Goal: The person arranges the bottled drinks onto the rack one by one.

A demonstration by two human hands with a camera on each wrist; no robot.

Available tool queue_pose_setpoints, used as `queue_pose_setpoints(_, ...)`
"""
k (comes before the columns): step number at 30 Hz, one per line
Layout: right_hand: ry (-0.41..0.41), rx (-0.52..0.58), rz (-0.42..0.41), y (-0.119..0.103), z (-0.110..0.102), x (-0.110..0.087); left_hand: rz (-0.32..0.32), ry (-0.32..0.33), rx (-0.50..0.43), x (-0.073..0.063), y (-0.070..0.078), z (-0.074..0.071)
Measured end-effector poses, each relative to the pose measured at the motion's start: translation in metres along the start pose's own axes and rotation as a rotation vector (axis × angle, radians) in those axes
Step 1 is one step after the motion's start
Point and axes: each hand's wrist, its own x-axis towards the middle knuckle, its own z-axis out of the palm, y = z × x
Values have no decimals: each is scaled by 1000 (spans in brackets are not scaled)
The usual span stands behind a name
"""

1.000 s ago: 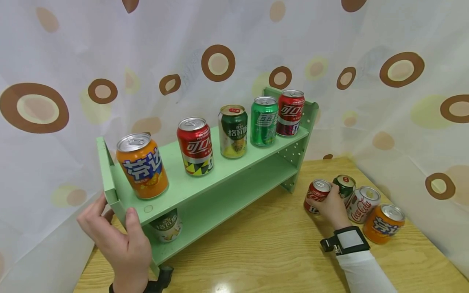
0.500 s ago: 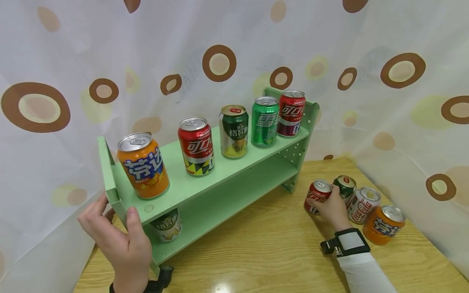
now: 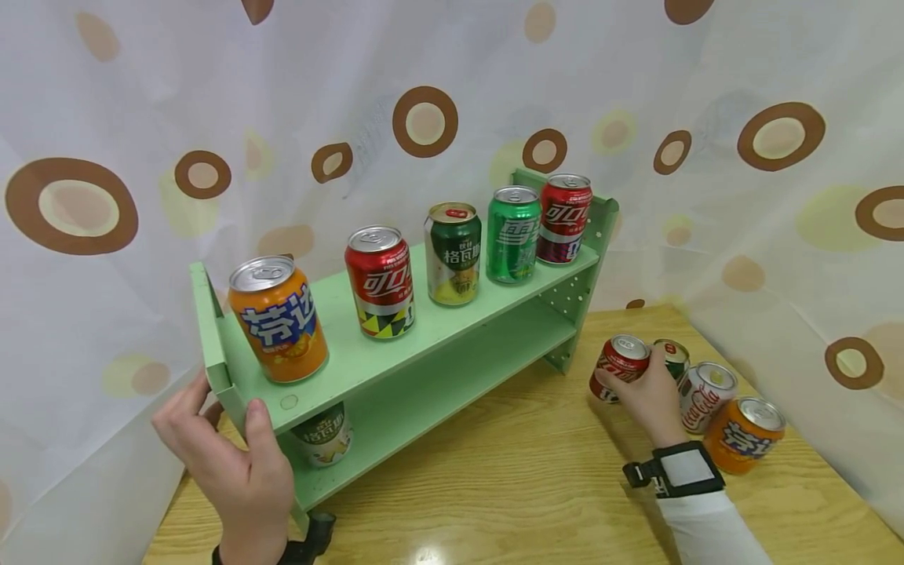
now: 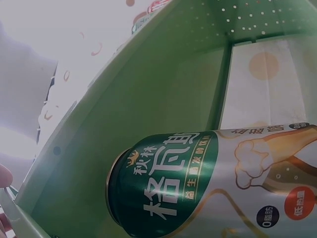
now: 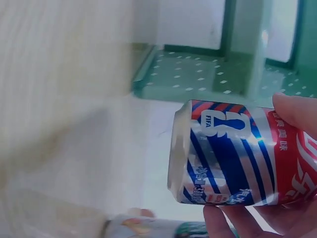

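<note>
In the head view my right hand [image 3: 651, 399] grips a red cola can [image 3: 617, 366] from the side, at the table's right part. The right wrist view shows that cola can [image 5: 233, 153] with its bottom edge off the tabletop, thumb on one side and fingers on the other. My left hand [image 3: 240, 467] holds the left end panel of a green two-tier shelf [image 3: 424, 345], thumb at the front edge and fingers behind. Under that hand, a white-and-green kvass can [image 4: 168, 188] stands on the lower tier, partly hidden in the head view.
On the upper tier stand an orange soda can [image 3: 278, 322], a red cola can [image 3: 381, 286], a green-and-gold can [image 3: 454, 255], a green can [image 3: 513, 235] and another red can [image 3: 565, 220]. Right of my right hand are a dark green can [image 3: 672, 357], white cola can [image 3: 706, 396] and orange can [image 3: 745, 435].
My right hand has raised the red cola can slightly and shifted it a little to the right. The left hand keeps its hold on the shelf.
</note>
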Motion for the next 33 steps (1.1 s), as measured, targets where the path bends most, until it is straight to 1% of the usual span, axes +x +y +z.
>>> queue_pose_setpoints(5, 18, 14, -40, -19, -6, -3, 4, -3, 4, 0, 0, 0)
queue_pose_setpoints(10, 16, 38, -60, -42, -10, -9, 4, -5, 2, 0, 0, -1)
queue_pose_setpoints(15, 8, 50, -100, -64, -11, -13, -1, -9, 7, 0, -1, -2)
queue_pose_setpoints(20, 2, 63, -151, -79, -6, -16, -3, -10, 10, 0, -1, -2)
queue_pose_setpoints(23, -7, 89, -179, -86, -2, -17, 0, -11, 9, 0, -2, -2)
queue_pose_setpoints(29, -16, 110, -223, -97, 9, -16, 0, -19, 5, 1, 0, -2)
queue_pose_setpoints(33, -32, 110, -238, -105, 14, -17, 1, -25, 4, 1, 0, -2)
